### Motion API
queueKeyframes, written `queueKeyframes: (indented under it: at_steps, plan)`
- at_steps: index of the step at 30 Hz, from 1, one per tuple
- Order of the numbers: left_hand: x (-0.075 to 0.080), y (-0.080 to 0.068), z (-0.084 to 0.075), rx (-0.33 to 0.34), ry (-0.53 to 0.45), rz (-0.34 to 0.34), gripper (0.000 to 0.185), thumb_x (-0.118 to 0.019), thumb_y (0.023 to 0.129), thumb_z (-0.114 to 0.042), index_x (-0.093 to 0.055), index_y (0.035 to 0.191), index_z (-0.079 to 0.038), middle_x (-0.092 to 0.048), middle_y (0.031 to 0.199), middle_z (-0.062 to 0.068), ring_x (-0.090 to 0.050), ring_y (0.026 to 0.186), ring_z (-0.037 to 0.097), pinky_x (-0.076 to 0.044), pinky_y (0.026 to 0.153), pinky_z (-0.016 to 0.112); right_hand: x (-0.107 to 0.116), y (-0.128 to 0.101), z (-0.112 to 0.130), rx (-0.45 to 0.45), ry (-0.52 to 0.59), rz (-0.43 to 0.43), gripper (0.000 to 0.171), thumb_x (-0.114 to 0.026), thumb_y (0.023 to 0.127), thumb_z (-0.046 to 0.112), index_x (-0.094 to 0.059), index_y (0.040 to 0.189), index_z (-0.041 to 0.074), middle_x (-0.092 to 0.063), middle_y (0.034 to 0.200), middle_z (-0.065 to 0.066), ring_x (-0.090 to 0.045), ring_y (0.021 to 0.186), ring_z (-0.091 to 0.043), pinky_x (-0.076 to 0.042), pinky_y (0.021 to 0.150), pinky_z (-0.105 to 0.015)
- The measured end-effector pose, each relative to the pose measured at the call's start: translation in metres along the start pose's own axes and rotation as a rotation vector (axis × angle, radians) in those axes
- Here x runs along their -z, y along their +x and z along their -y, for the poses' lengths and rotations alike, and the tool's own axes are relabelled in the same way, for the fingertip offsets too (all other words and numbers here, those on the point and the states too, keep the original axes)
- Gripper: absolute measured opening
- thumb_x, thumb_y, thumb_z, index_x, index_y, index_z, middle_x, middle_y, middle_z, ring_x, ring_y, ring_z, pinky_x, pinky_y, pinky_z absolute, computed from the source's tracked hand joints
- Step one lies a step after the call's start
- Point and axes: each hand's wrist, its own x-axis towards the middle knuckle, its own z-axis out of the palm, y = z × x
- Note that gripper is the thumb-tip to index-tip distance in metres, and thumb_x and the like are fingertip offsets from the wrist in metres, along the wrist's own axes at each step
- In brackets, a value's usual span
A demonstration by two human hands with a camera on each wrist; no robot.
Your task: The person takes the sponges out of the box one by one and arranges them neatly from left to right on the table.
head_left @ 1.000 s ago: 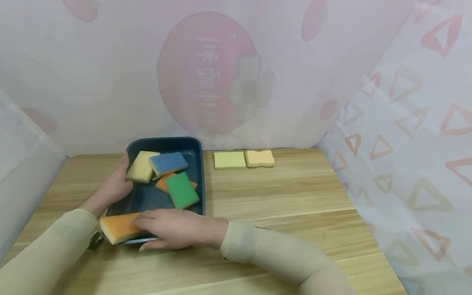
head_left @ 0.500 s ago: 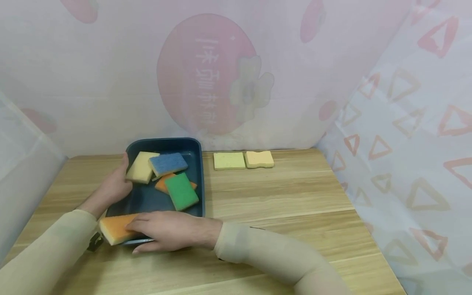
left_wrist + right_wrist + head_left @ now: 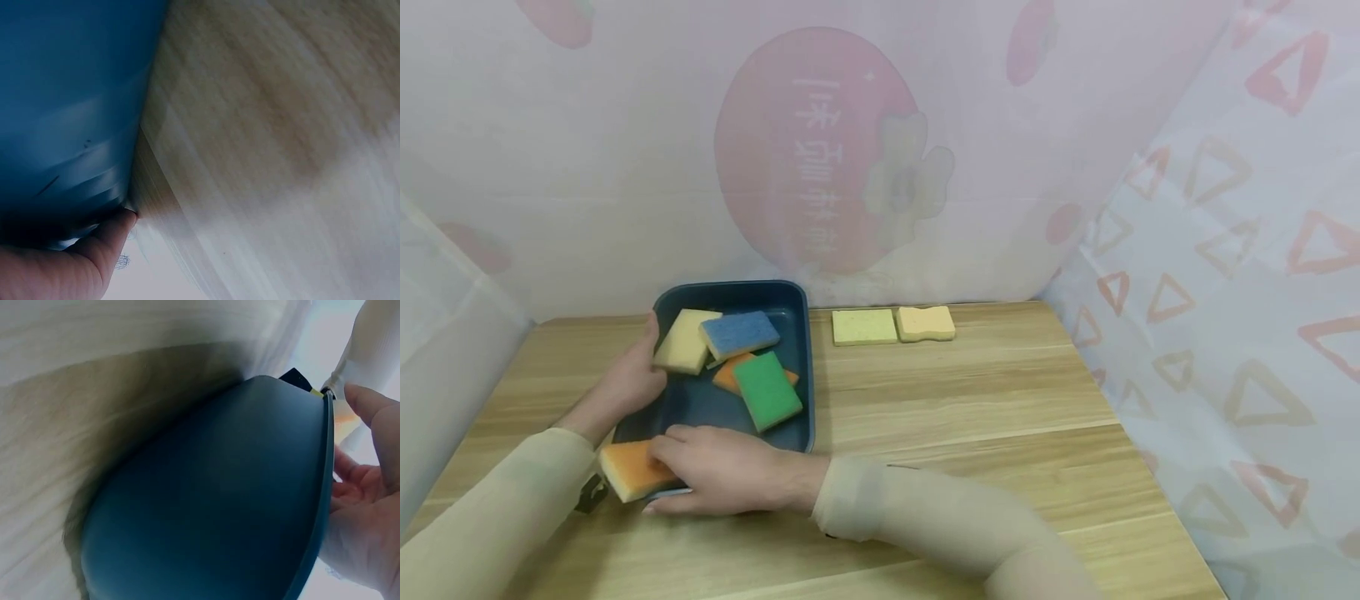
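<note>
A dark blue rectangular tray (image 3: 707, 408) with rounded corners stands on the table at left. My left hand (image 3: 634, 372) grips its left rim; the left wrist view has one finger against the tray's outer wall. At the near rim is my right hand (image 3: 730, 471), its fingers over the tray's edge and touching the right end of an orange sponge (image 3: 628, 468). That sponge lies across the near-left corner, overhanging the rim. Inside the tray are a pale yellow sponge (image 3: 685, 342), a blue sponge (image 3: 740, 334) and a green sponge (image 3: 767, 390) on top of another orange sponge (image 3: 730, 375).
Two more sponges, one yellow-green (image 3: 864, 327) and one pale orange with wavy sides (image 3: 926, 323), lie side by side at the table's back edge. Printed cloth walls (image 3: 1000, 208) enclose the wooden table (image 3: 955, 417) behind and at both sides.
My right hand has slid left along the near rim, covering more of the orange sponge, which stays nearly in place. My left hand and the tray hold their position.
</note>
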Motion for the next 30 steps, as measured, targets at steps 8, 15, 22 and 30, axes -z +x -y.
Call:
queueKeyframes:
  at_steps: [8,15,22,30]
  plan:
    - [-0.001,-0.001,0.001,0.0,-0.005,-0.004,0.104,-0.048,0.102,0.003,0.023,0.178,0.009,-0.016,0.175,0.06,-0.049,0.079,0.037,-0.043,0.069,0.042,-0.006,0.006,0.009,-0.06,-0.02,-0.061,0.052,-0.061,0.114,0.073,-0.064,0.141,0.029,-0.054,0.106,0.021,-0.054,0.089,0.007,-0.043,0.077,-0.01]
    - [0.001,0.0,0.001,-0.007,0.007,-0.002,0.105,-0.048,0.101,0.004,0.022,0.178,0.011,-0.016,0.175,0.06,-0.056,0.095,0.047,-0.045,0.074,0.042,-0.009,0.009,0.009,-0.052,-0.052,-0.105,0.044,-0.059,0.116,0.068,-0.065,0.135,0.028,-0.055,0.103,0.02,-0.053,0.085,0.007,-0.042,0.073,-0.01]
    - [0.0,0.001,0.002,-0.012,0.006,-0.001,0.105,-0.049,0.099,0.005,0.022,0.177,0.013,-0.017,0.174,0.06,-0.057,0.1,0.05,-0.046,0.076,0.042,-0.007,0.011,0.015,-0.07,-0.106,-0.104,0.049,-0.059,0.114,0.073,-0.063,0.136,0.03,-0.054,0.101,0.021,-0.053,0.084,0.006,-0.045,0.074,-0.012]
    - [-0.001,0.003,0.003,-0.006,0.014,0.005,0.104,-0.049,0.101,0.004,0.022,0.177,0.013,-0.015,0.175,0.059,-0.055,0.112,0.057,-0.05,0.083,0.049,-0.01,0.016,0.021,-0.132,-0.144,-0.119,0.055,-0.061,0.112,0.076,-0.065,0.147,0.034,-0.063,0.11,0.022,-0.055,0.086,0.006,-0.049,0.069,-0.013]
